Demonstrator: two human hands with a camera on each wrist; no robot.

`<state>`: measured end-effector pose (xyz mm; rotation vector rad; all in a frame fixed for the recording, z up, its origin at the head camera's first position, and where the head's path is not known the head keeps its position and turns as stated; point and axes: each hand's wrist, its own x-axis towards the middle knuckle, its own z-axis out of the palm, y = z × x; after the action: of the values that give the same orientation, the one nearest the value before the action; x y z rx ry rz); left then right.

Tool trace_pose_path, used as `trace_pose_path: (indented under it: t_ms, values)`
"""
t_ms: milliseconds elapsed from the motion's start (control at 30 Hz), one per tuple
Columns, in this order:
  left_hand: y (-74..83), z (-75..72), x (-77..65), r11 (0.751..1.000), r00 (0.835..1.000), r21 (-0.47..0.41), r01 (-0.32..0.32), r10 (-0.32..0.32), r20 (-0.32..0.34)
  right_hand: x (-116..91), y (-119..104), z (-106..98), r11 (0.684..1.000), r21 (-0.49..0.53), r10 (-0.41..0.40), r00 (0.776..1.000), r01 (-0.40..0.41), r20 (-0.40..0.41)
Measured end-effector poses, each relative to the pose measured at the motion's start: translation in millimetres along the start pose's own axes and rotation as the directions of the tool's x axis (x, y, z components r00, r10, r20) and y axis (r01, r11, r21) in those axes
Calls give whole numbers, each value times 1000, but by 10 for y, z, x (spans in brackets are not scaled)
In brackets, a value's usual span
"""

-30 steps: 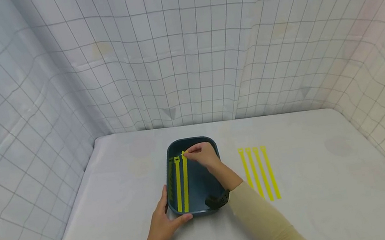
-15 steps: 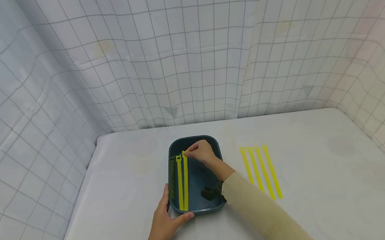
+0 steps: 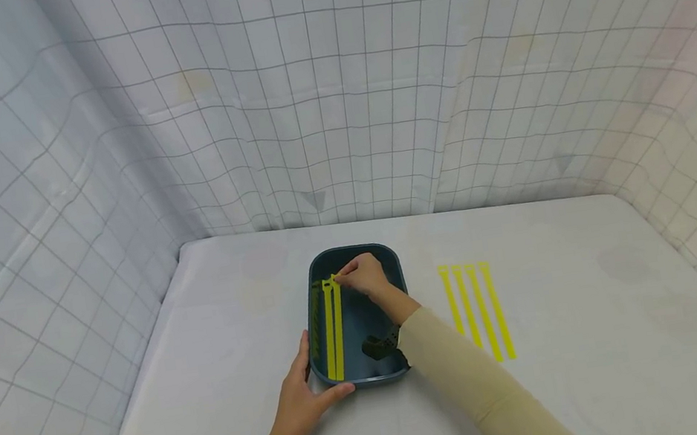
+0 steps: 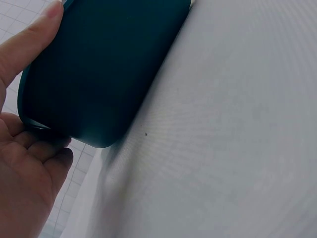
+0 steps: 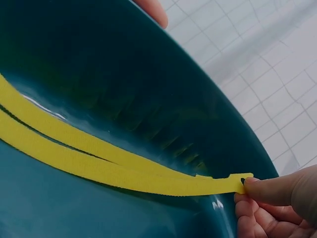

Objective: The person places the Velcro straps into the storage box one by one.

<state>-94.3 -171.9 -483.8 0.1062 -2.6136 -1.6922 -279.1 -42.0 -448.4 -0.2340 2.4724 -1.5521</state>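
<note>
A dark teal tray (image 3: 364, 320) stands on the white table. Two yellow hook-and-loop cable straps lie lengthwise inside it, side by side near its left wall. My right hand (image 3: 364, 275) pinches the slotted head of the right-hand strap (image 3: 339, 335) between thumb and fingers, close to the far end of the tray. In the right wrist view this strap (image 5: 163, 186) bows along the tray floor, its head touching the other strap (image 5: 99, 148). My left hand (image 3: 301, 401) grips the tray's near left corner, thumb (image 4: 29, 42) at the near rim and fingers along the left side.
Several more yellow straps (image 3: 499, 308) lie in a row on the table, right of the tray; my right sleeve (image 3: 475, 386) partly covers their near ends. White gridded curtains (image 3: 331, 100) enclose the table. A black wrist device (image 3: 378, 347) overhangs the tray's near right part.
The pinched strap has shifted left until it lies close against the other strap. My left hand keeps its hold on the tray; the head view has moved slightly.
</note>
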Motion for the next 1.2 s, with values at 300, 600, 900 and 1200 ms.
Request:
trace_pose_path:
  t_ms: [300,600,900,1200]
  values:
    - [3,-5,5,1000,1000,3,-16,16,-9,66,15,43,999,1,43,999,-43,2]
    - [1,5,-3,1000,1000,-5,-20,20,-7,122,78,83,997,-7,75,997,-75,-3]
    - [-17,-3,2,1000,1000,-9,-19,18,-12,157,91,103,995,-32,98,994,-100,-41]
    - [-7,-1,-2,1000,1000,1,-4,4,-10,185,91,136,992,-10,129,991,-129,-46]
